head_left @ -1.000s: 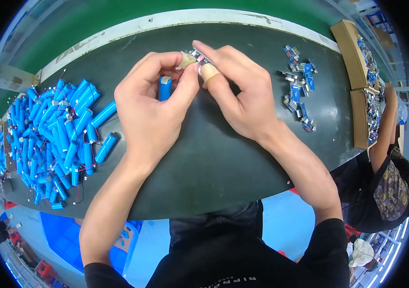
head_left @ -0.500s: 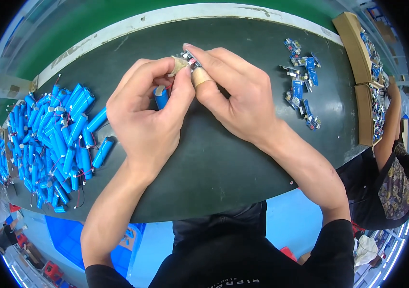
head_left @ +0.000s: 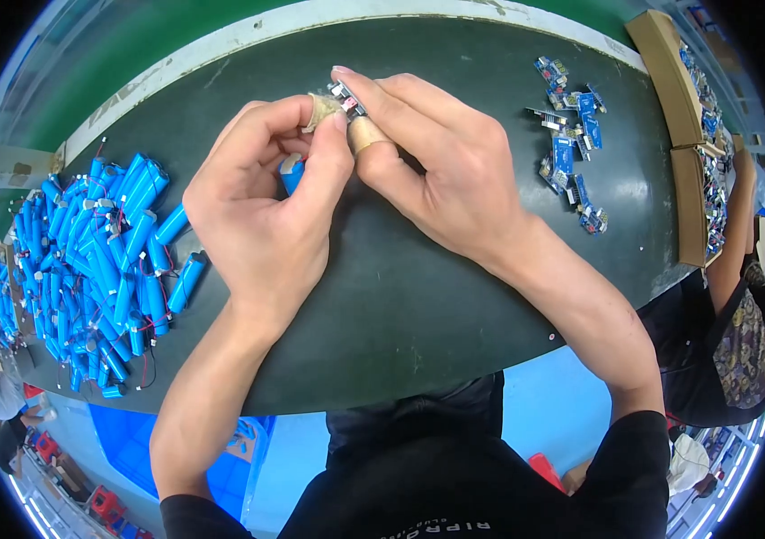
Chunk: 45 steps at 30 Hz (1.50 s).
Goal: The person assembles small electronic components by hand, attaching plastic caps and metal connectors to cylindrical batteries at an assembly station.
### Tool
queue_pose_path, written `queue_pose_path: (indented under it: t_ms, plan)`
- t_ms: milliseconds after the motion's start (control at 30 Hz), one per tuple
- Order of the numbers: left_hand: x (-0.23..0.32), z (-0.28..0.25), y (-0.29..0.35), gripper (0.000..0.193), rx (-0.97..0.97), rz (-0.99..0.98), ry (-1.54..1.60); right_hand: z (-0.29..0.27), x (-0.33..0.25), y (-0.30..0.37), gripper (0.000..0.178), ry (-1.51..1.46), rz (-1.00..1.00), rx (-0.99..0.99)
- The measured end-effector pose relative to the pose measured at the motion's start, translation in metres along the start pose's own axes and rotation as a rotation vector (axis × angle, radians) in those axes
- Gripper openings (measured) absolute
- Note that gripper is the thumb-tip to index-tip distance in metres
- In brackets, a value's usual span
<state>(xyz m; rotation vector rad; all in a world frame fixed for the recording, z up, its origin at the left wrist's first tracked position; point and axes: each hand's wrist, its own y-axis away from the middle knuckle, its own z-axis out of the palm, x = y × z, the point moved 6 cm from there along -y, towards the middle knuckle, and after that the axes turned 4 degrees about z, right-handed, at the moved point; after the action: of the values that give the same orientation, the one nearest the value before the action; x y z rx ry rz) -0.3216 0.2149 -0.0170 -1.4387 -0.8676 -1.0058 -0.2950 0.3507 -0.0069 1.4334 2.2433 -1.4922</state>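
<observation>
Left hand (head_left: 261, 198) is cradling a blue battery cell (head_left: 291, 174), thumb and index pinching beside a small circuit board (head_left: 341, 91); right hand (head_left: 450, 166) is gripping that board, far-centre over the table (head_left: 400, 305). Exact contact is hiding. Step is looking like fingertip fitting at the board; next move is probably needing fine alignment. More cells (head_left: 99, 260) are lying left, more boards (head_left: 562, 154) right.

Battery cells (head_left: 99, 269): smooth plastic wrap, slight gloss. Held battery cell (head_left: 291, 175): same glossy wrap, dull papery-looking end. Loose circuit boards (head_left: 563, 154): hard, smooth faces, bright metal parts. Finger covers (head_left: 325, 111): matt, wrinkled, rough; rubber or cloth, can't tell. Table (head_left: 418, 296): smooth, low sheen, light scuffs. Edging strip (head_left: 328, 16): painted look, chipped. Boxes (head_left: 692, 207): matt cardboard. T-shirt (head_left: 454, 494): matt cloth. Crate (head_left: 122, 440): smooth plastic.
</observation>
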Motion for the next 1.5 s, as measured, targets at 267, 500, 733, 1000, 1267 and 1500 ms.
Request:
queue_pose_path:
  t_ms: [267, 500, 733, 1000, 1267, 1500]
  plan:
    - [-0.0029, 0.0024, -0.0013, 0.015, -0.012, -0.136, 0.149, -0.0007, 0.0015, -0.0005, 0.036, -0.035, 0.066, -0.005]
    - [-0.0039, 0.0003, 0.0002, 0.015, 0.009, -0.163, 0.112, 0.0014, 0.0007, -0.0006, 0.035, -0.035, 0.057, -0.012]
    - [-0.0022, -0.0003, 0.0016, 0.014, -0.01, -0.075, 0.052, 0.0024, -0.0001, 0.0014, 0.037, 0.0, 0.03, -0.029]
    - [-0.0011, 0.0006, 0.0022, 0.014, -0.014, -0.087, 0.057, 0.0007, -0.003, 0.0009, 0.04, 0.013, -0.007, -0.032]
    - [-0.0018, -0.0002, 0.0017, 0.015, -0.033, -0.114, 0.043, 0.0016, -0.004, 0.0024, 0.041, 0.017, -0.037, -0.024]
    - [-0.003, 0.0003, 0.0001, 0.016, -0.059, -0.125, 0.057, 0.0023, -0.0036, 0.0035, 0.041, 0.039, -0.042, -0.032]
